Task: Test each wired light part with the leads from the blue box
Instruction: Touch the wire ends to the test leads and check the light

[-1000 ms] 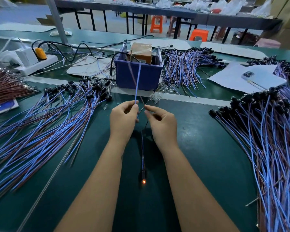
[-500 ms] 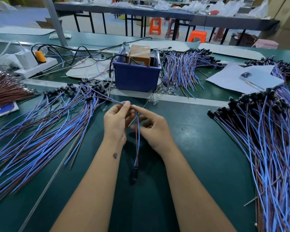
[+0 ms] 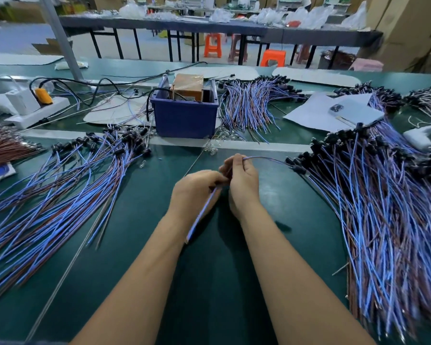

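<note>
The right hand [image 3: 243,181] pinches a thin blue-and-brown wired light part [image 3: 266,159] between curled fingers; its wire arcs rightward to a black cap at the right-hand heap. The left hand [image 3: 194,192], fingers curled, grips another blue wire [image 3: 200,215] slanting down-left, above the green bench [image 3: 209,282].

Worktop: a dark green bench [image 3: 209,282] crossed by a pale strip [image 3: 259,145].
Behind: a long dark table [image 3: 209,27] on black legs, piled with white bags [image 3: 316,17].
Floor: pale, with orange stools [image 3: 212,44].
Right: cardboard boxes [image 3: 408,28] stood stacked.
</note>
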{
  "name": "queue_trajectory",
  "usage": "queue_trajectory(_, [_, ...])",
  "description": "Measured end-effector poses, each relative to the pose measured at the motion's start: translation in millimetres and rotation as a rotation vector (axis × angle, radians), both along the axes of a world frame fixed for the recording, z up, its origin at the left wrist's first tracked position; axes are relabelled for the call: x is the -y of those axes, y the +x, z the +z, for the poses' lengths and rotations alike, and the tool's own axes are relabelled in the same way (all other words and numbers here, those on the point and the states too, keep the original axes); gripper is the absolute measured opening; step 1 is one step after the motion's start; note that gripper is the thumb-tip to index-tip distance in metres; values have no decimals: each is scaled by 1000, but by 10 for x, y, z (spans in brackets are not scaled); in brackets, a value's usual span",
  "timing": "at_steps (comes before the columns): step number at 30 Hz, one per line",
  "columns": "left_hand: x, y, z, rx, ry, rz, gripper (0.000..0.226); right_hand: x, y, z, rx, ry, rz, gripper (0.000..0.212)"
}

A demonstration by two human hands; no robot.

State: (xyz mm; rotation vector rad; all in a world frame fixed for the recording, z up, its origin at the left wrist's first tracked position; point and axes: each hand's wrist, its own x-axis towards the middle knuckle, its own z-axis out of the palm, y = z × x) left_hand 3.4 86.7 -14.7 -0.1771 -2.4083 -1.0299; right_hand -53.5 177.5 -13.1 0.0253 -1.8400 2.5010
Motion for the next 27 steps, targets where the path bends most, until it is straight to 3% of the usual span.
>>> queue_trajectory(2, [-173,104,7,-71,-142,-39,16,-148,-8,63,-8,87,19,32])
queue_trajectory(4, [-376,131,18,-124,-140,-38,15,-363,-50,157,-36,215,11,33])
queue_trajectory(11, [-1284,-9,153,-127,272,-209,20,-1403,-156,679,-167,812,-124,32])
queue_trajectory(15, [-1692,-4,177,10,274,-410,35,-2078,-129,819,-177,1176,-328,32])
queue_trajectory(18, [-1814,5,142,148,165,-487,33,-2388,-70,702,-27,1433,-388,24])
queue_trajectory(22, [-1819,19,61,283,37,-493,28,-2452,-17,517,122,1505,-399,20])
queue_trajectory(27, [-1557,-14,19,315,133,-427,28,-2219,21,546,125,1649,-507,41])
